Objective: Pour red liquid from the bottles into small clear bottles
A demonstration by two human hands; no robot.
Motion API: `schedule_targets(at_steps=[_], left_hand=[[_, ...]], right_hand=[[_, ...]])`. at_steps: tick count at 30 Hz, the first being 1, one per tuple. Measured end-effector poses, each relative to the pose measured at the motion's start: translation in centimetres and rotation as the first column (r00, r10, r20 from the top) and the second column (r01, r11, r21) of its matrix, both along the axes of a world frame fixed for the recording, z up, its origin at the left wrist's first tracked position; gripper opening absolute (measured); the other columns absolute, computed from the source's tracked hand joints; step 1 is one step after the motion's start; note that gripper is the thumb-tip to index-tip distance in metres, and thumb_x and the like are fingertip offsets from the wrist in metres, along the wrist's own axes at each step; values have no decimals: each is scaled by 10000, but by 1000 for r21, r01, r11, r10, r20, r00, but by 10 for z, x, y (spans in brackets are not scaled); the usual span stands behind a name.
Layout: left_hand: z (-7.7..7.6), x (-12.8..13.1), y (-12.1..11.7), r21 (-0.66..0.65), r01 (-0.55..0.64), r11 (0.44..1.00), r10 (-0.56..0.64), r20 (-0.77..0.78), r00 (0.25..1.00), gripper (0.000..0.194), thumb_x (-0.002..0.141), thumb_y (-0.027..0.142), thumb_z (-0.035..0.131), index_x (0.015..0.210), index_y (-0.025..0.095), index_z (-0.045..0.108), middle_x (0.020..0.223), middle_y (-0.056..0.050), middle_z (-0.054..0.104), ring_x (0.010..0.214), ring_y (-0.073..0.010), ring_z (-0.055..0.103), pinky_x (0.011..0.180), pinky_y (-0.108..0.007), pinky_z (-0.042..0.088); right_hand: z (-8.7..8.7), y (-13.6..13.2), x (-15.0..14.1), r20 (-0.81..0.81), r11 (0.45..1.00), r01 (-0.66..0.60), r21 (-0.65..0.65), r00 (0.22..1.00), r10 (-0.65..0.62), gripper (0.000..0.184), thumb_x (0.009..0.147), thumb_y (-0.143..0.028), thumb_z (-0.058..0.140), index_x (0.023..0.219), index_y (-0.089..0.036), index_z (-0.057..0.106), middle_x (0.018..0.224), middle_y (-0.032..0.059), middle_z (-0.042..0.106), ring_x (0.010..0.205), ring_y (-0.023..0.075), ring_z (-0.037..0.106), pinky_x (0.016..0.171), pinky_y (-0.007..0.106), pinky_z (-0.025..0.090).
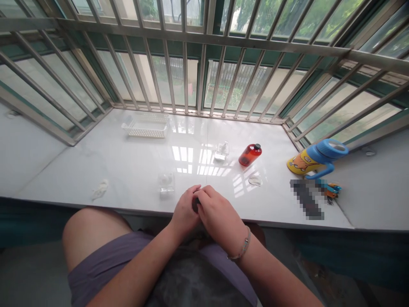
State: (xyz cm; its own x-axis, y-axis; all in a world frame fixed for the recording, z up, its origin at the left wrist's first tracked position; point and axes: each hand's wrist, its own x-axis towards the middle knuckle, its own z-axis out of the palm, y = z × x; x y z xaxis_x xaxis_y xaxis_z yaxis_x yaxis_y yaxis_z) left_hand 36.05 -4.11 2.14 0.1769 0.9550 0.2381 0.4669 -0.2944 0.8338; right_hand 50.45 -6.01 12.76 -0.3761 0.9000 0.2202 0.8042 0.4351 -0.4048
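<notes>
Two hands, left and right, grasp a small dark object, mostly hidden between them. Beyond, a red black-capped bottle stands on the white countertop.

The place looked like a room of a home. Just beyond the fingers lay a shiny white sill, wide like a table. Farther ahead of them, metal bars stood before window panes, and through these one could see green trees. Ahead and to the left of the fingers was a plastic basket; to their right, a cartoon bottle, both ordinary household things.
</notes>
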Motion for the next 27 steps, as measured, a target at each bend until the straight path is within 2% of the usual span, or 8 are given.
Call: schedule_targets(at_steps=[5, 7, 10, 12, 15, 21, 24, 27], left_hand=[[1, 3, 1, 13, -13, 1000, 13, -16, 1000, 478, 909, 249, 664, 1379, 221, 581, 1328, -129, 742, 1173, -308, 739, 1039, -507, 609], [1, 4, 1, 27, -26, 999, 26, -13, 1000, 471, 910, 206, 626, 1379, 209, 580, 1345, -138, 731, 1190, -305, 729, 1063, -513, 597], [0, 5, 1, 11, -24, 1000, 24, -1, 1000, 411, 915, 209, 642, 1324, 212, 602, 1262, -123, 750, 1127, -293, 738, 1013, -497, 613], [1, 5, 1, -6, -14, 1000, 14, 0, 1000, 402, 907, 254, 690, 1299, 222, 606, 1210, -106, 759, 1074, -290, 745, 965, -484, 624], [3, 6, 1, -1, -19, 1000, 19, 4, 1000, 425, 899, 206, 651, 1319, 235, 595, 1249, -101, 748, 1111, -282, 735, 1001, -482, 612], [6, 7, 1, -19, -9, 1000, 10, 11, 1000, 417, 875, 183, 669, 1283, 237, 605, 1246, -99, 744, 1123, -286, 729, 990, -479, 615], [5, 8, 1, -9, -21, 1000, 21, -13, 1000, 403, 903, 165, 606, 1300, 233, 593, 1243, -103, 747, 1104, -281, 732, 990, -485, 611], [6, 8, 1, -4, -26, 1000, 26, -10, 1000, 392, 893, 161, 612, 1276, 244, 598, 1217, -87, 749, 1090, -275, 734, 976, -468, 612]], right_hand=[[0, 2, -2, 78, 993, 116, 11, 990, -116, 160, 998, -192, 700, 1139, -178, 626, 1001, 94, 665, 902, 270, 679, 794, 426, 644], [0, 3, -2, 129, 999, 48, 10, 990, -49, 100, 998, -120, 667, 1075, -178, 641, 965, 90, 668, 886, 262, 675, 804, 416, 642], [3, 3, 1, 102, 999, -48, 3, 994, 47, 251, 963, -22, 638, 1161, -175, 640, 1085, 104, 691, 965, 254, 681, 885, 408, 641], [4, 2, 2, 83, 1000, 1, 23, 997, -3, 303, 962, -85, 686, 1247, -165, 619, 1159, 129, 682, 989, 273, 674, 888, 438, 643], [3, 2, 2, 162, 999, 38, 39, 986, -44, 197, 981, -170, 721, 1164, -164, 647, 1031, 119, 676, 905, 291, 660, 801, 460, 635], [0, 3, 1, 97, 1000, 12, -9, 995, -11, 234, 973, -57, 678, 1162, -191, 652, 1084, 94, 674, 935, 249, 660, 831, 395, 620], [-2, 5, 0, 204, 998, -7, 60, 979, -5, 107, 990, -115, 690, 1067, -189, 689, 976, 97, 672, 900, 280, 650, 777, 425, 614], [0, 7, 3, 240, 997, -68, 35, 969, 58, 215, 973, 2, 608, 1039, -183, 694, 965, 89, 674, 881, 259, 638, 790, 405, 616]])
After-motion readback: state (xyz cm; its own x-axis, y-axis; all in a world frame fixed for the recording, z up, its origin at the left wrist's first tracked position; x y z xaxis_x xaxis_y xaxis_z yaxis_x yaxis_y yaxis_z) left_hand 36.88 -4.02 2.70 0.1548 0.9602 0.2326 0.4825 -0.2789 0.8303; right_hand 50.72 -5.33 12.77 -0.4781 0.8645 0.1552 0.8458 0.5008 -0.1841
